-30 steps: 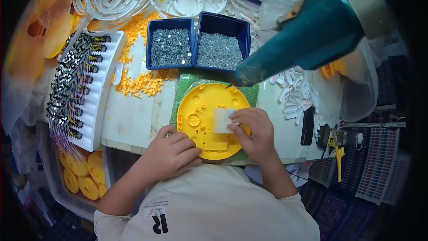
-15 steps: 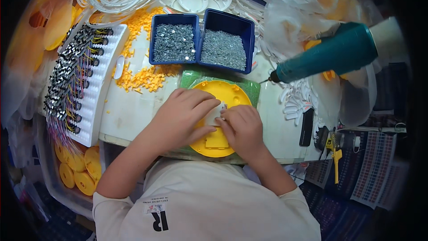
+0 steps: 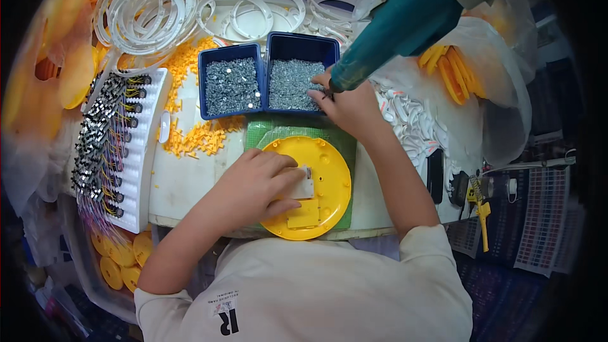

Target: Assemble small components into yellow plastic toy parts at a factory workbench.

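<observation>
My left hand (image 3: pixel 263 183) rests on a round yellow plastic cover (image 3: pixel 334 174). Its bent fingers press a small white plastic part (image 3: pixel 305 188) against the inside of the cover, and the thumb lies lower, near a raised yellow rectangle. Up at the right blue bin (image 3: pixel 304 42), my right hand (image 3: pixel 347 104) reaches over the near right side. Thumb and forefinger are apart, just above small silver metal pieces (image 3: pixel 291 82) that look like screws. A teal power screwdriver (image 3: pixel 399 25) hangs above this hand and hides part of it.
A second blue bin (image 3: pixel 231 50) of metal pieces adjoins on the left. Loose yellow parts (image 3: pixel 196 139) lie beside it. A white foam tray (image 3: pixel 142 164) carries wired components. White rings (image 3: pixel 149 19) are heaped behind; small white parts (image 3: pixel 411 120) lie right. A green mat (image 3: pixel 259 133) lies under the cover.
My right hand has left the white part and moved up to the right bin. My left hand stays on the cover. The view has shifted, and the screwdriver appears farther left and higher.
</observation>
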`<action>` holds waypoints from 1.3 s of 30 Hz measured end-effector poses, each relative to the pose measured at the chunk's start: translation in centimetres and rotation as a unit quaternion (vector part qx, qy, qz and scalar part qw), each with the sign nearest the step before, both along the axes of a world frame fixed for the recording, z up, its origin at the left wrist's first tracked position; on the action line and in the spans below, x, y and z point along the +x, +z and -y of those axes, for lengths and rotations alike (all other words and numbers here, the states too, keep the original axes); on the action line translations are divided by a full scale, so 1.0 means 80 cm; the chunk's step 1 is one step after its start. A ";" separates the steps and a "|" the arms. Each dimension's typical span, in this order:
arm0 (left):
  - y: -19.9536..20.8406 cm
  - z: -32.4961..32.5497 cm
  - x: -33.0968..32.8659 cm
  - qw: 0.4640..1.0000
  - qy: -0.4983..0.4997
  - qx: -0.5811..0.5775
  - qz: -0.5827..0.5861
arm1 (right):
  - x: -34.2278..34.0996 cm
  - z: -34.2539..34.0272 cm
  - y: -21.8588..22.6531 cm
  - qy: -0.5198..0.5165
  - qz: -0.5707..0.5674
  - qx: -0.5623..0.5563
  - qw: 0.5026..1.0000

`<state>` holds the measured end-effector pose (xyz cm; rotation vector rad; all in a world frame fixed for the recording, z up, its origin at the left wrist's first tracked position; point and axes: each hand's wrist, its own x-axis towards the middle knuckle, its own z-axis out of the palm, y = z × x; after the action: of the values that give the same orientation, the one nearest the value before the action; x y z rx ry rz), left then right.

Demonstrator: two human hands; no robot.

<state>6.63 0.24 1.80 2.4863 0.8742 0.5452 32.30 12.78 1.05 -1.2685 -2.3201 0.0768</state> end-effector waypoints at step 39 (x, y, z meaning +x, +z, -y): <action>-0.013 -0.009 0.009 0.977 0.171 -0.073 0.108 | 0.036 0.095 -0.011 0.038 -0.106 -0.024 0.993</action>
<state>7.34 0.92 0.74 2.1074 1.2120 0.8168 35.19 5.21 0.17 -1.1349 -2.1937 0.2809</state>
